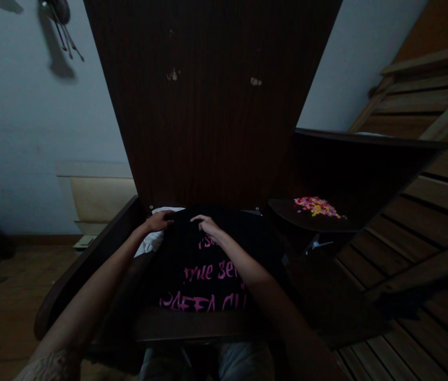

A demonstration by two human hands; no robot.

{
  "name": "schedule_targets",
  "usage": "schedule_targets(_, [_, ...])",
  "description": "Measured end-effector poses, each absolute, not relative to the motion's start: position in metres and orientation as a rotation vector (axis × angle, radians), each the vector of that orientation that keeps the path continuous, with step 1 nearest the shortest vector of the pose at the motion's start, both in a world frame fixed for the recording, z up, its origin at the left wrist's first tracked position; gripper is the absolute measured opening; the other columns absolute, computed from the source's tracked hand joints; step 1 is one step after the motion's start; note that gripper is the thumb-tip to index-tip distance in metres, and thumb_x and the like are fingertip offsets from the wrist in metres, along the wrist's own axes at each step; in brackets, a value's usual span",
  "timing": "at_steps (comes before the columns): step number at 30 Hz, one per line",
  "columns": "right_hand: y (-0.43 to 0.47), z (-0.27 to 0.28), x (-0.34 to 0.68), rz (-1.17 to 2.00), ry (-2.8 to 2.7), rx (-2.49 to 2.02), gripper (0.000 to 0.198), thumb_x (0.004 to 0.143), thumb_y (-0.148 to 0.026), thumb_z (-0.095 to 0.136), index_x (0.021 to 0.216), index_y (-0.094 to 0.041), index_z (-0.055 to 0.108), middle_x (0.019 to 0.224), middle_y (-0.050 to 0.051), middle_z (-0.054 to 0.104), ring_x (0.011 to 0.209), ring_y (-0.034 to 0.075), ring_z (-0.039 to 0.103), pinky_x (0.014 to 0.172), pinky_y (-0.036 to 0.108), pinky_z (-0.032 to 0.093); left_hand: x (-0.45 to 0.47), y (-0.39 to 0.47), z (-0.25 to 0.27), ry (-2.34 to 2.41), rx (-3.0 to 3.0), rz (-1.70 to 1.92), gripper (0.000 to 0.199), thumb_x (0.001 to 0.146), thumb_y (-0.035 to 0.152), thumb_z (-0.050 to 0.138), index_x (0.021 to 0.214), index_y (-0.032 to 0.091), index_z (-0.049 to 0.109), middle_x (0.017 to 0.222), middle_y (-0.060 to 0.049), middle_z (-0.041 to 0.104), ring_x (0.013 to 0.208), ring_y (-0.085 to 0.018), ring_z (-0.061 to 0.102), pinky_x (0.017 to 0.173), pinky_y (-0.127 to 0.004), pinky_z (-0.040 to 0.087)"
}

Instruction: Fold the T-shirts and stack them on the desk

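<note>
one black t-shirt [204, 264] with pink lettering, spread on a dark wooden surface [192, 325]. left hand [159, 220] pinched its far edge; right hand [207, 225] pressed flat beside. one white cloth [153, 241] left; one pile of colourful bits [316, 206] well apart, right.

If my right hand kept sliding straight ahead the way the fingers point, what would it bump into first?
Probably the dark wooden panel standing behind the black shirt. Your right hand rests near the shirt's far edge, fingers pointing up and left; depth is hard to judge in this dim light.
</note>
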State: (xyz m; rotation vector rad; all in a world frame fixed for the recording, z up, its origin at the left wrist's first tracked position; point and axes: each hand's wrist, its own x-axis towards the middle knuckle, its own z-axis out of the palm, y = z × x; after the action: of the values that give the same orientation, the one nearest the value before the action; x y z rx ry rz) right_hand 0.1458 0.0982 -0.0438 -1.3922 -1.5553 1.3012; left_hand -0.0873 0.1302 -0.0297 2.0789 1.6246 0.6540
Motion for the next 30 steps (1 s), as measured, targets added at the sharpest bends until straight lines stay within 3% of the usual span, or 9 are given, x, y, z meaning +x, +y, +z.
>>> schedule_targets(4, [0.1,-0.046,0.141,1.352,-1.496,-1.392,0.04,0.073,-0.015,0.055,0.112,-0.02,0.059,0.099,0.002,0.066,0.093,0.017,0.063,0.074,0.025,0.052,-0.097,0.132,-0.027,1.627,2.138,0.606,0.03,0.067,0.036,0.063,0.091,0.02,0.073,0.096,-0.006,0.075,0.095,-0.025,0.067,0.085,-0.032,0.051])
schedule_targets(7, [0.102,-0.052,0.136,1.237,-1.573,-1.421,0.064,0.063,-0.017,0.073,0.123,-0.02,0.05,0.105,0.003,0.064,0.086,0.015,0.064,0.07,0.023,0.053,-0.111,0.137,-0.021,1.741,2.138,0.623,0.025,0.069,0.035,0.063,0.088,0.021,0.072,0.093,-0.005,0.074,0.096,-0.025,0.067,0.086,-0.03,0.05])
schedule_targets(9, [0.104,-0.056,0.133,1.232,-1.597,-1.454,0.068,0.062,-0.013,0.074,0.124,-0.02,0.046,0.098,0.002,0.065,0.074,0.013,0.064,0.062,0.022,0.054,-0.121,0.14,-0.018,1.784,2.127,0.656,0.026,0.069,0.032,0.063,0.091,0.021,0.071,0.095,-0.005,0.073,0.095,-0.024,0.067,0.087,-0.031,0.05])
schedule_targets(13, [0.104,-0.06,0.125,1.426,-1.491,-1.506,0.052,0.072,-0.005,0.063,0.118,-0.018,0.043,0.072,-0.004,0.062,0.049,0.009,0.061,0.045,0.016,0.047,-0.132,0.14,-0.023,1.84,2.08,0.807,0.037,0.067,0.022,0.063,0.103,0.017,0.067,0.107,-0.009,0.069,0.099,-0.024,0.065,0.091,-0.034,0.05])
schedule_targets(16, [0.102,-0.061,0.121,1.475,-1.454,-1.556,0.045,0.075,-0.006,0.064,0.112,-0.019,0.043,0.066,-0.004,0.061,0.043,0.01,0.06,0.04,0.017,0.046,-0.133,0.136,-0.037,1.894,1.905,0.96,0.055,0.068,0.027,0.066,0.121,0.014,0.057,0.119,-0.013,0.063,0.102,-0.022,0.065,0.091,-0.033,0.05])
schedule_targets(18, [0.099,-0.061,0.12,1.445,-1.488,-1.595,0.043,0.077,-0.011,0.066,0.113,-0.019,0.043,0.066,-0.004,0.061,0.041,0.011,0.058,0.038,0.018,0.045,-0.134,0.133,-0.047,1.942,1.742,0.991,0.057,0.069,0.034,0.067,0.121,0.014,0.055,0.118,-0.015,0.064,0.104,-0.024,0.064,0.09,-0.034,0.05])
schedule_targets(21, [0.095,-0.062,0.118,1.353,-1.612,-1.598,0.045,0.076,-0.017,0.071,0.113,-0.02,0.046,0.066,-0.006,0.06,0.04,0.01,0.056,0.038,0.018,0.043,-0.136,0.13,-0.06,1.986,1.51,0.928,0.039,0.065,0.04,0.071,0.094,0.016,0.063,0.099,-0.013,0.07,0.106,-0.03,0.064,0.085,-0.036,0.05])
schedule_targets(24, [0.091,-0.06,0.116,1.279,-1.779,-1.561,0.04,0.07,-0.015,0.077,0.102,-0.021,0.053,0.062,-0.008,0.057,0.04,0.007,0.053,0.04,0.017,0.041,-0.137,0.127,-0.065,1.935,1.378,0.889,0.026,0.063,0.04,0.072,0.07,0.018,0.061,0.071,-0.007,0.067,0.088,-0.028,0.067,0.071,-0.033,0.05])
schedule_targets(30, [0.08,-0.049,0.112,1.371,-1.902,-1.447,0.017,0.074,-0.014,0.07,0.088,-0.019,0.061,0.044,-0.011,0.048,0.036,0.006,0.045,0.037,0.015,0.035,-0.129,0.122,-0.063,1.73,1.254,0.966,0.021,0.066,0.034,0.071,0.068,0.016,0.061,0.047,0.005,0.049,0.047,-0.012,0.051,0.049,-0.025,0.042])
